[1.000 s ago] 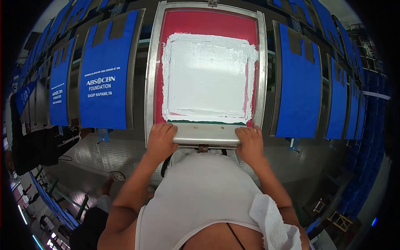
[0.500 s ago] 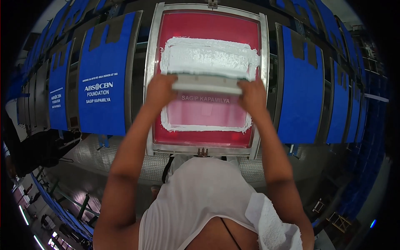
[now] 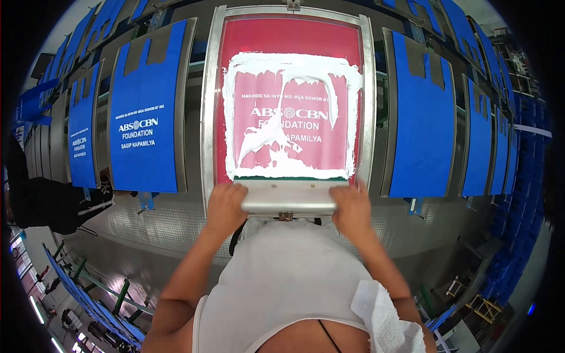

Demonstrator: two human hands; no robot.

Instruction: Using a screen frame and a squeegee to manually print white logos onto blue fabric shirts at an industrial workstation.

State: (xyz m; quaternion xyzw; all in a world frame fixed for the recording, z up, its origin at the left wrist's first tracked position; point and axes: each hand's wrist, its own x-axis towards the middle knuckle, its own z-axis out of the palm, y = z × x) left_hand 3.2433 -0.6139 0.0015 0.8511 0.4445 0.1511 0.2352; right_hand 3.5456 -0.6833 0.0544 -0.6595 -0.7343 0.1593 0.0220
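Holds a wide metal squeegee (image 3: 288,197) crosswise at the near end of a silver frame (image 3: 367,106), just in front of a white top (image 3: 288,265). Has the left hand (image 3: 228,206) clamped on one end and the right hand (image 3: 352,206) on the other, with fingers (image 3: 235,192) wrapped over the metal; cannot tell the thumbs' exact position. Probably gripped this way to spread pressure evenly and keep the squeegee square to the frame.

Shows red mesh (image 3: 288,35) inside the frame, with white ink (image 3: 262,139) banked in a ragged border and streaked over a paler window (image 3: 329,156), perhaps kept within reach of the squeegee. Has dark boards (image 3: 185,88) on both sides, bearing a printed blue piece (image 3: 144,165) at left and a plain blue piece (image 3: 424,147) at right, likely laid flat to stay smooth.

Rests the squeegee at the near end now, rather than mid-mesh as half a second ago, with arms drawn in instead of stretched forward. Matches roughly the squeegee position of one second ago, but now reveals pale lettering (image 3: 288,125) through thinned ink instead of a nearly solid white coat.
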